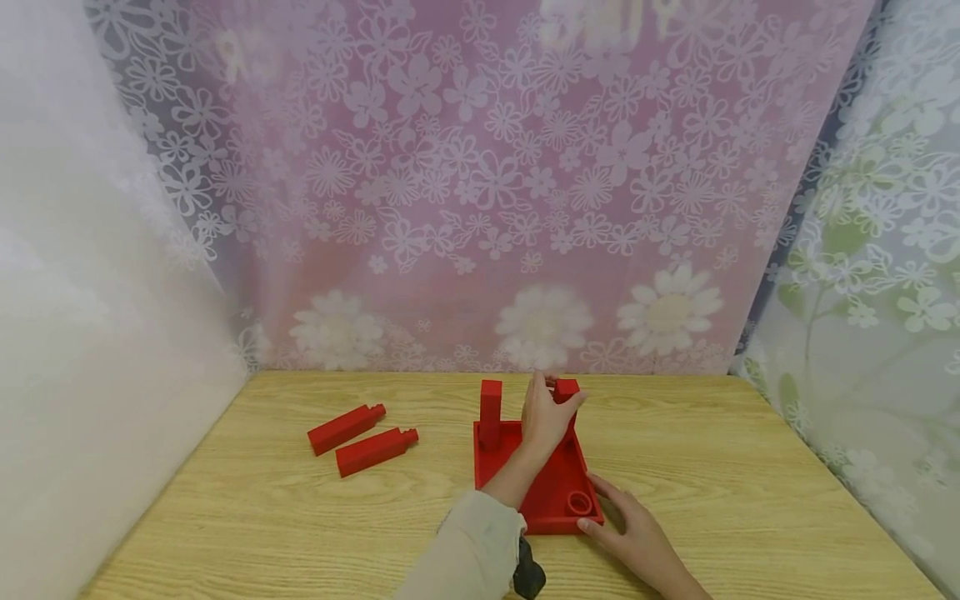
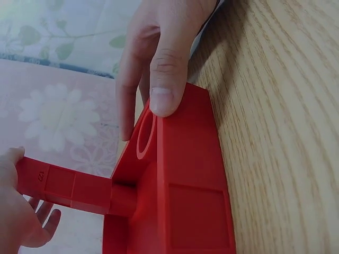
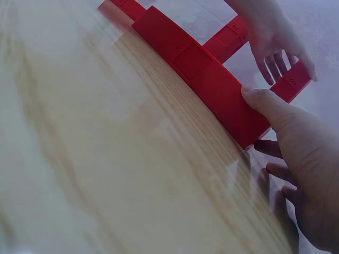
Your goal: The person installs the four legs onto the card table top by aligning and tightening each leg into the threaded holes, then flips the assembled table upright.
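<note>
A shallow red tray-shaped panel (image 1: 540, 500) with a raised rim lies on the wooden table. At its far right corner stands a square red leg (image 1: 567, 387), whose narrower round end meets the panel's corner in the left wrist view. My left hand (image 1: 546, 417) reaches across and pinches that leg near its top, between thumb and fingers. My right hand (image 1: 637, 533) grips the panel's near right corner, the thumb on the near rim and fingers along the right side. Another upright leg (image 1: 490, 412) stands at the far left corner. A round socket (image 1: 569, 504) shows at the near right corner.
Left of the panel, two loose red legs (image 1: 345, 429) with narrow, threaded-looking ends lie side by side on the wooden table (image 1: 262, 517). A flowered curtain (image 1: 465, 208) hangs behind the table's far edge. Pale sheets stand at both sides.
</note>
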Demonstrator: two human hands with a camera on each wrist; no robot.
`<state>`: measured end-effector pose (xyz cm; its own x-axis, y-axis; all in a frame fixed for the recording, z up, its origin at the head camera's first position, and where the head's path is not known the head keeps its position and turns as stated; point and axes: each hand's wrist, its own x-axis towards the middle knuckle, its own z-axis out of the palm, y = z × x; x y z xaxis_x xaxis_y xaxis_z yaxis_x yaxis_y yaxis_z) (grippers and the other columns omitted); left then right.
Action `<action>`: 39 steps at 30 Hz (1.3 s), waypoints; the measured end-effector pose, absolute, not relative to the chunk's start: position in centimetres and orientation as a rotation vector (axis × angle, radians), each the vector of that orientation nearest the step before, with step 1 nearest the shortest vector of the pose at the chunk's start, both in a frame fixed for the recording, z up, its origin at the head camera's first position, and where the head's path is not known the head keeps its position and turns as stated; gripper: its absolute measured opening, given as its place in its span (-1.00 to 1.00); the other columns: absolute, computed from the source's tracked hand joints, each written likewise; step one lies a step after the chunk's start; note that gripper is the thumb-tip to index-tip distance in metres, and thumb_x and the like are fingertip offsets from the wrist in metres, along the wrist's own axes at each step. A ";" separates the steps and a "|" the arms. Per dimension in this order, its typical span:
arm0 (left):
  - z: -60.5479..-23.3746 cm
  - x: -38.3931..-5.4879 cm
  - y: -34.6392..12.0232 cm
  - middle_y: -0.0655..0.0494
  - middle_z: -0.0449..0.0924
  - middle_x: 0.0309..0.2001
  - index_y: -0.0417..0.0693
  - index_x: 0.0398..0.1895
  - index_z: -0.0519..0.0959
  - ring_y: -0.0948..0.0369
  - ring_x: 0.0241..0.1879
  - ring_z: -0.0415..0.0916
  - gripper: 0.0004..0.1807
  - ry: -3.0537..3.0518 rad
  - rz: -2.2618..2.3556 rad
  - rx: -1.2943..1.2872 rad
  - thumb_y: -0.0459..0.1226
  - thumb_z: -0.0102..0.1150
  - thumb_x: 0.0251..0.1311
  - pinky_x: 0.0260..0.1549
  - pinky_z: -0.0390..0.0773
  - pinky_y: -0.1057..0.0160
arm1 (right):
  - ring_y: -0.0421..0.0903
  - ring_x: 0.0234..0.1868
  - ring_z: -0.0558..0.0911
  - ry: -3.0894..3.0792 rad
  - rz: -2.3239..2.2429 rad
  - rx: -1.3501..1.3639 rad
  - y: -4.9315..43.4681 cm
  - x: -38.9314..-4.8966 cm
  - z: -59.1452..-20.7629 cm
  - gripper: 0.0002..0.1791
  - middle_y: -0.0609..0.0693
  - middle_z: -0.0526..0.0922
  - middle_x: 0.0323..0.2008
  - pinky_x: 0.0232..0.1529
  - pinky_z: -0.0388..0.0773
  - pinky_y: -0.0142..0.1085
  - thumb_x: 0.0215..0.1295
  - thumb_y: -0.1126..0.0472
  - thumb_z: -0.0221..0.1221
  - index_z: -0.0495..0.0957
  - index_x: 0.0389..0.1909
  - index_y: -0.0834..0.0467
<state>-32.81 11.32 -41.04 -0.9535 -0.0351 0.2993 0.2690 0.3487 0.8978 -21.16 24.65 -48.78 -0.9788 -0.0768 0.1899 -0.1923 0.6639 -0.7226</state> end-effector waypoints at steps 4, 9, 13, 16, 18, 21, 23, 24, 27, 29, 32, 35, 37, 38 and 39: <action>-40.9 -32.7 11.1 0.21 0.41 -0.23 0.01 -0.12 0.42 0.20 -0.20 0.42 -0.57 -2.341 -1.645 -0.237 -0.04 0.33 0.00 -0.30 0.47 0.26 | 0.15 0.16 0.35 -2.738 1.211 0.210 24.7 -21.2 -48.8 -0.23 0.11 0.42 0.14 0.05 0.25 0.18 0.03 -0.18 0.26 0.34 0.26 0.06; -40.7 -32.7 10.9 0.21 0.42 -0.19 0.02 -0.05 0.51 0.22 -0.19 0.40 -0.62 -2.354 -1.664 -0.284 -0.11 0.28 0.05 -0.28 0.47 0.25 | 0.16 0.17 0.34 -2.747 1.211 0.198 24.7 -21.1 -48.7 -0.21 0.11 0.41 0.15 0.06 0.24 0.19 0.03 -0.19 0.26 0.33 0.26 0.07; -40.8 -32.8 10.8 0.20 0.44 -0.17 0.07 -0.01 0.56 0.23 -0.21 0.39 -0.67 -2.375 -1.656 -0.343 -0.19 0.17 0.11 -0.31 0.46 0.27 | 0.16 0.17 0.34 -2.753 1.207 0.194 24.7 -21.1 -48.7 -0.21 0.11 0.42 0.15 0.06 0.25 0.18 0.03 -0.19 0.26 0.33 0.26 0.07; -40.9 -32.8 10.8 0.18 0.44 -0.15 0.13 0.00 0.57 0.22 -0.22 0.39 -0.69 -2.392 -1.666 -0.367 -0.20 0.08 0.17 -0.31 0.45 0.24 | 0.16 0.17 0.34 -2.759 1.207 0.191 24.7 -21.1 -48.7 -0.21 0.11 0.42 0.15 0.05 0.25 0.18 0.02 -0.20 0.26 0.33 0.27 0.06; -40.9 -32.9 10.8 0.15 0.45 -0.12 0.14 0.00 0.57 0.20 -0.20 0.39 -0.70 -2.395 -1.665 -0.368 -0.20 0.04 0.20 -0.28 0.46 0.20 | 0.17 0.17 0.34 -2.763 1.208 0.190 24.7 -21.2 -48.7 -0.21 0.12 0.41 0.15 0.05 0.24 0.19 0.02 -0.20 0.25 0.33 0.27 0.06; -40.8 -32.8 11.0 0.11 0.45 -0.06 0.13 0.05 0.54 0.16 -0.13 0.40 -0.66 -2.410 -1.624 -0.346 -0.18 0.03 0.20 -0.24 0.47 0.16 | 0.17 0.18 0.33 -2.765 1.206 0.191 24.7 -21.2 -48.8 -0.20 0.11 0.41 0.15 0.05 0.24 0.20 0.02 -0.20 0.25 0.32 0.27 0.06; -40.7 -32.7 11.2 0.10 0.45 -0.02 0.13 0.10 0.49 0.16 -0.12 0.39 -0.60 -2.421 -1.579 -0.311 -0.13 0.08 0.16 -0.25 0.48 0.17 | 0.17 0.17 0.33 -2.765 1.197 0.192 24.7 -21.3 -48.8 -0.20 0.11 0.41 0.15 0.05 0.24 0.20 0.02 -0.21 0.25 0.32 0.27 0.06; -40.7 -32.6 11.3 0.12 0.44 -0.03 0.12 0.12 0.47 0.18 -0.13 0.39 -0.57 -2.421 -1.560 -0.282 -0.10 0.12 0.14 -0.28 0.48 0.19 | 0.17 0.17 0.33 -2.763 1.195 0.192 24.7 -21.3 -48.8 -0.20 0.11 0.42 0.15 0.05 0.24 0.20 0.02 -0.21 0.25 0.32 0.27 0.06; -40.7 -32.4 11.6 0.19 0.43 -0.12 0.07 0.06 0.43 0.22 -0.21 0.41 -0.48 -2.369 -1.561 -0.176 -0.01 0.26 0.02 -0.40 0.47 0.26 | 0.17 0.17 0.34 -2.756 1.188 0.197 24.6 -21.3 -48.9 -0.20 0.11 0.42 0.15 0.05 0.24 0.20 0.03 -0.21 0.25 0.33 0.27 0.06; -40.8 -32.3 11.8 0.24 0.41 -0.22 0.04 -0.06 0.43 0.25 -0.27 0.42 -0.48 -2.314 -1.564 -0.114 0.03 0.32 -0.05 -0.43 0.46 0.29 | 0.17 0.16 0.35 -2.748 1.190 0.203 24.6 -21.3 -48.9 -0.21 0.11 0.42 0.14 0.04 0.24 0.20 0.03 -0.20 0.25 0.33 0.26 0.06; -40.8 -32.3 12.0 0.26 0.38 -0.31 0.04 -0.21 0.42 0.26 -0.35 0.42 -0.52 -2.264 -1.541 -0.073 0.03 0.39 -0.12 -0.48 0.46 0.31 | 0.17 0.16 0.35 -2.737 1.194 0.218 24.6 -21.3 -49.0 -0.23 0.11 0.43 0.14 0.04 0.25 0.20 0.04 -0.18 0.26 0.33 0.26 0.06; -40.9 -32.4 12.0 0.25 0.37 -0.36 0.06 -0.28 0.44 0.26 -0.40 0.42 -0.55 -2.264 -1.493 -0.053 0.01 0.42 -0.16 -0.50 0.45 0.31 | 0.17 0.16 0.35 -2.730 1.200 0.226 24.6 -21.2 -48.9 -0.23 0.12 0.43 0.14 0.04 0.25 0.20 0.04 -0.17 0.26 0.34 0.26 0.07; -40.9 -32.4 12.0 0.24 0.39 -0.36 0.07 -0.30 0.45 0.25 -0.40 0.42 -0.57 -2.272 -1.467 -0.043 0.00 0.43 -0.17 -0.49 0.46 0.31 | 0.17 0.16 0.35 -2.730 1.203 0.227 24.6 -21.2 -48.9 -0.23 0.12 0.42 0.14 0.04 0.24 0.20 0.04 -0.17 0.26 0.34 0.26 0.07; -40.9 -32.4 12.0 0.24 0.39 -0.36 0.06 -0.30 0.45 0.24 -0.39 0.42 -0.57 -2.271 -1.462 -0.043 -0.01 0.44 -0.16 -0.49 0.46 0.30 | 0.17 0.16 0.35 -2.730 1.205 0.225 24.6 -21.2 -48.9 -0.23 0.12 0.42 0.14 0.04 0.24 0.20 0.04 -0.17 0.26 0.34 0.26 0.07; -40.8 -32.4 12.0 0.23 0.40 -0.36 0.05 -0.30 0.46 0.23 -0.39 0.43 -0.58 -2.269 -1.457 -0.050 -0.03 0.43 -0.16 -0.48 0.46 0.30 | 0.17 0.16 0.35 -2.733 1.207 0.221 24.6 -21.2 -48.9 -0.23 0.12 0.42 0.14 0.05 0.24 0.20 0.04 -0.17 0.26 0.34 0.26 0.07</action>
